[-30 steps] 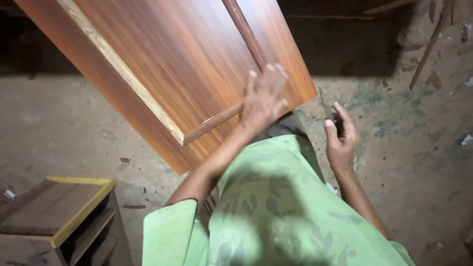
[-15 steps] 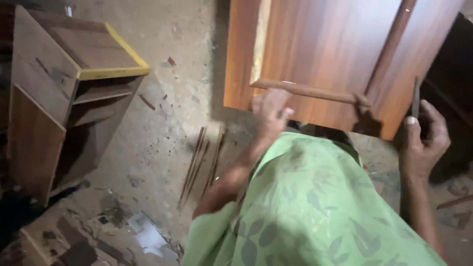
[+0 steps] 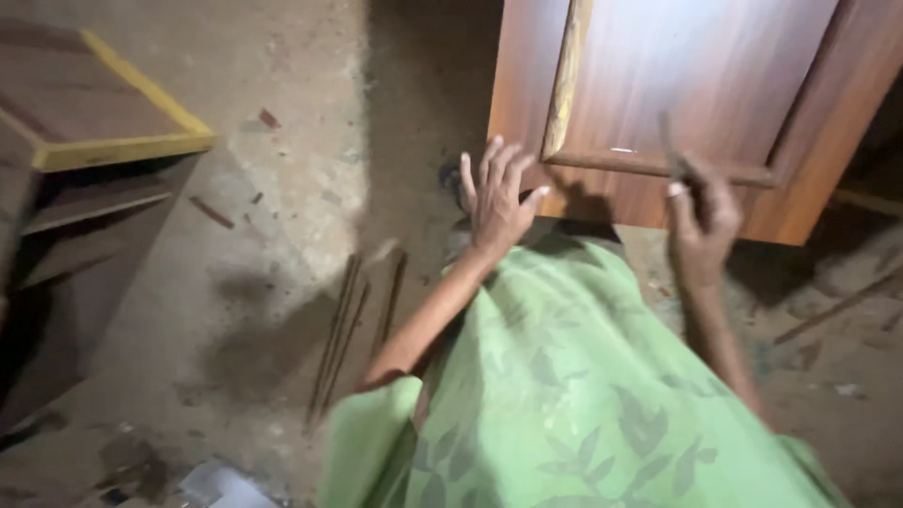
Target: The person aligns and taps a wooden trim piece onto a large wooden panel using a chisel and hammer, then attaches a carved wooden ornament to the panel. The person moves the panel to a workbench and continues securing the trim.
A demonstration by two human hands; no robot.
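Dust and scraps cover the concrete floor (image 3: 282, 113) beneath a wood panel (image 3: 696, 85); left hand (image 3: 499, 198) splayed, right hand (image 3: 701, 212) gripping a thin tool (image 3: 670, 141).

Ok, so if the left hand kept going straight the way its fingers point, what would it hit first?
Most likely the wooden panel. The left hand is open, fingers spread and pointing up toward the panel's lower left corner, close to the trim strip. Depth is unclear, so it may already touch the edge.

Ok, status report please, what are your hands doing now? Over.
Left hand open, fingers spread at wooden panel edge. Right hand shut on thin dark tool. Thin sticks on floor alongside.
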